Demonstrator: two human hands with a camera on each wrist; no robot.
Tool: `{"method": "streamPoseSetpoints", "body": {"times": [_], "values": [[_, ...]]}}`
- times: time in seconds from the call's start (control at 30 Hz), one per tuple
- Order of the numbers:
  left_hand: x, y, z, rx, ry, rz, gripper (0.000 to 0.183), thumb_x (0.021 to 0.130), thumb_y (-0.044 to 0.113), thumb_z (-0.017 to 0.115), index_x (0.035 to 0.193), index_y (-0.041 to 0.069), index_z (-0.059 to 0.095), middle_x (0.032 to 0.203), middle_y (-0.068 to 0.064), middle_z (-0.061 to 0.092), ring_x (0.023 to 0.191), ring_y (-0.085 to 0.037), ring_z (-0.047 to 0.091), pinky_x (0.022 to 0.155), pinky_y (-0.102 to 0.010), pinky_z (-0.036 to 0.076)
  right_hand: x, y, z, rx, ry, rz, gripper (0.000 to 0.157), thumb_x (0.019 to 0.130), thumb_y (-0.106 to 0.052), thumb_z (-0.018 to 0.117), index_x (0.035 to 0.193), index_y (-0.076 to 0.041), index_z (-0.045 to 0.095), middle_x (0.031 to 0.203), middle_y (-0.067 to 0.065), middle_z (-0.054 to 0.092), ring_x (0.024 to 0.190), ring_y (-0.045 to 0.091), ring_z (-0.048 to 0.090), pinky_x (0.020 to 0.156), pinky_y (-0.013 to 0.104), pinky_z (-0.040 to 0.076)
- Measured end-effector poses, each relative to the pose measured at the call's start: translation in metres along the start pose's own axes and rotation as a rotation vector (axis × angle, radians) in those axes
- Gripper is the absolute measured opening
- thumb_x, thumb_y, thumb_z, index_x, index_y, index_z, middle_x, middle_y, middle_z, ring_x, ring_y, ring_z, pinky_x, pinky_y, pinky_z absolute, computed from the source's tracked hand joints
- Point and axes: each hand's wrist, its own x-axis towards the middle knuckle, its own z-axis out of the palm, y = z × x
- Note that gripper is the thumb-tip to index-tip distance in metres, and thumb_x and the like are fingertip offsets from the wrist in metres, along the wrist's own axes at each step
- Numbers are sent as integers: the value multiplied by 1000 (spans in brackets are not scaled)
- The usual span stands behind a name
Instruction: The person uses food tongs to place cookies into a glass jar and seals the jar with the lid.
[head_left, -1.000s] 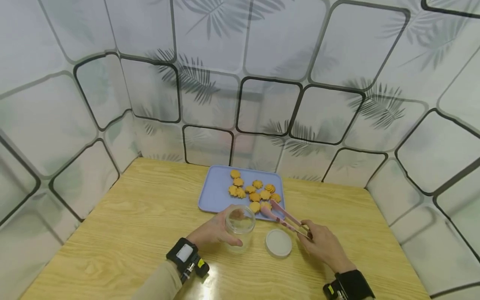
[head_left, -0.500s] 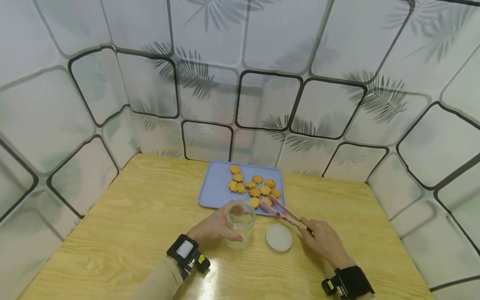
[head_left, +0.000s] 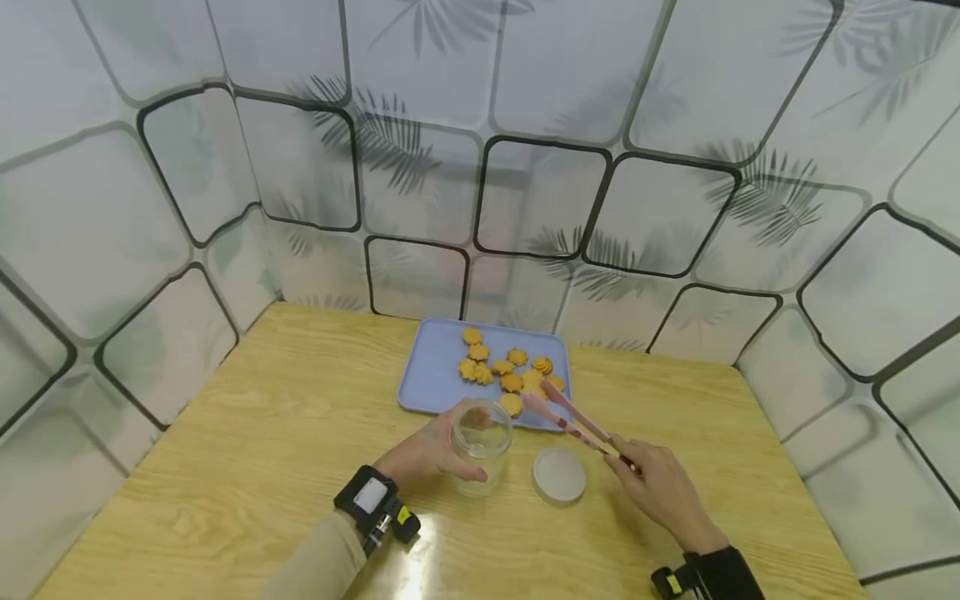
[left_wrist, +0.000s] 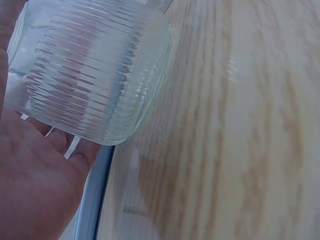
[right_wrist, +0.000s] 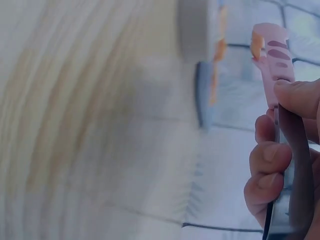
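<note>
In the head view my left hand (head_left: pixel 426 452) grips a clear glass jar (head_left: pixel 483 442), its mouth facing up. The left wrist view shows the jar's ribbed wall (left_wrist: pixel 95 75) close up, with fingers around it. My right hand (head_left: pixel 663 492) holds pink-tipped tongs (head_left: pixel 567 426) over the near right of a blue tray (head_left: pixel 433 371). Between the tong tips is a golden cookie (right_wrist: pixel 257 45), raised above the tray in the right wrist view. Several more flower-shaped cookies (head_left: pixel 511 382) lie on the tray.
A round whitish lid (head_left: pixel 558 476) lies on the wooden table (head_left: pixel 300 417) between the jar and my right hand. Patterned curtain (head_left: pixel 420 283) encloses the table's back and sides, just behind the tray.
The tongs have closed on a cookie at the tray's near right and lifted it slightly. My left hand and the jar stay in place; the head view has shifted a little.
</note>
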Motion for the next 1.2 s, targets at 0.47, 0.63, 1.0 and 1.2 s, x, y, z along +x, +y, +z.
{"method": "streamPoseSetpoints", "body": {"times": [0.47,0.63,1.0,1.2], "values": [[-2,6,-6,22,-16,-9,91,76,15,92,151,16,41,148,-10,50,139,-32,45,115,-52,38,2,-53,-29,232,73,-278,39,84,6,76,123,3,72,67,-18,45,56,-9,27,49,9,28],[-4,6,-4,1,-17,-57,104,77,17,91,159,13,28,145,-10,52,133,-30,51,113,-47,41,2,-62,-29,257,35,-305,42,85,4,76,126,1,70,71,-18,50,57,-11,28,49,7,28],[-3,2,0,-50,-40,-49,100,77,13,91,157,26,32,141,-8,55,126,-23,57,107,-39,47,-4,-68,-23,223,-33,-255,38,89,-4,75,127,-1,71,72,-20,53,55,-11,28,48,11,29],[-3,2,0,-44,-26,-54,101,77,12,90,158,22,31,142,-11,53,126,-24,56,106,-38,47,-3,-70,-25,200,-40,-236,38,89,-5,76,127,-3,71,73,-20,53,54,-11,30,46,13,31]]}}
